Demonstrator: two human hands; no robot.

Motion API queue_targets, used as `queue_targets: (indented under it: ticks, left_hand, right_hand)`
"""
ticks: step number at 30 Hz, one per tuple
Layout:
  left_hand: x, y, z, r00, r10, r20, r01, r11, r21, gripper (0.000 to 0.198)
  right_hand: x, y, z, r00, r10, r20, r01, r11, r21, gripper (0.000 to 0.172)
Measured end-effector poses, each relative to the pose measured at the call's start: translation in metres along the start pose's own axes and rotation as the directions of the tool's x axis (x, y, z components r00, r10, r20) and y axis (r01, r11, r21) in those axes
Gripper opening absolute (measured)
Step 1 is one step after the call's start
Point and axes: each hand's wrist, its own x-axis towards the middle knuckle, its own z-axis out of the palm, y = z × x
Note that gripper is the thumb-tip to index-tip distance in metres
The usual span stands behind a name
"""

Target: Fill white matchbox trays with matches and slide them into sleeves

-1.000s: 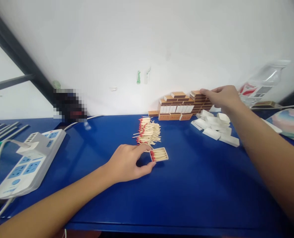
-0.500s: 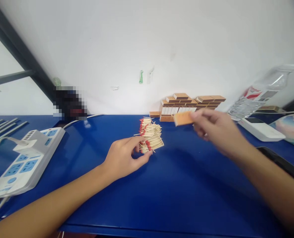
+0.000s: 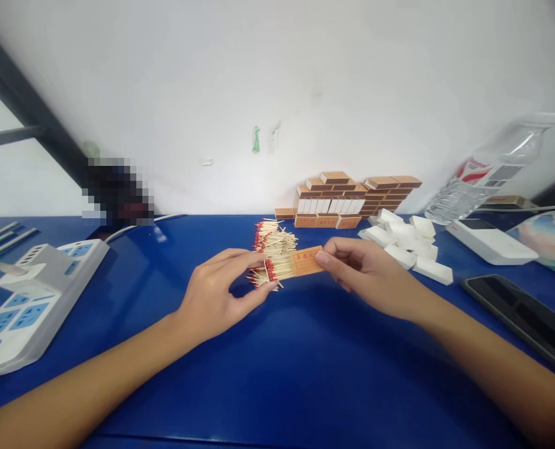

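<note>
Between thumb and fingers, my left hand (image 3: 221, 292) grips the left end of a matchbox tray (image 3: 280, 268) full of red-tipped matches. My right hand (image 3: 364, 271) pinches the right end of an orange matchbox sleeve (image 3: 307, 260) with printed lettering. The sleeve covers the right part of the tray, and the match heads at the left still show. Right behind the tray, a pile of loose matches (image 3: 275, 237) lies on the blue table (image 3: 305, 368), heads mostly to the left.
Stacked matchboxes (image 3: 331, 187) stand against the wall. White empty-looking trays (image 3: 403, 237) lie heaped right of my right hand. Further right are a phone (image 3: 516, 318), a white device (image 3: 490, 240) and a tilted water bottle (image 3: 490, 165). A power strip (image 3: 38, 305) sits at the left.
My right hand has moved left and down with the sleeve, which now sits over the tray's right part. The heap of white trays has come into sight. The view has shifted slightly.
</note>
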Motion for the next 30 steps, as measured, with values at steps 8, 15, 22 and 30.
queue_targets:
  ticks: [8,15,22,30]
  left_hand:
    - [0.0,-0.001,0.001,1.0,0.004,-0.025,-0.005,0.999,-0.032,0.033]
    - [-0.002,0.001,0.001,0.996,0.081,-0.037,-0.084,0.993,-0.088,0.045]
    - [0.001,0.005,0.001,0.999,0.041,-0.013,-0.042,0.998,-0.048,0.037]
    - [0.061,-0.057,-0.022,0.994,-0.107,-0.017,0.108,0.976,0.189,0.032]
  right_hand:
    - [-0.007,-0.002,0.018,0.997,-0.012,-0.079,0.022,0.991,0.13,0.042]
    - [-0.021,-0.01,0.034,0.975,-0.2,0.092,0.217,0.944,-0.249,0.053]
    - [-0.018,-0.005,0.029,0.952,-0.282,0.122,0.305,0.821,-0.483,0.055]
    - [-0.005,0.01,0.005,0.962,-0.267,0.053,0.249,0.783,-0.57,0.044]
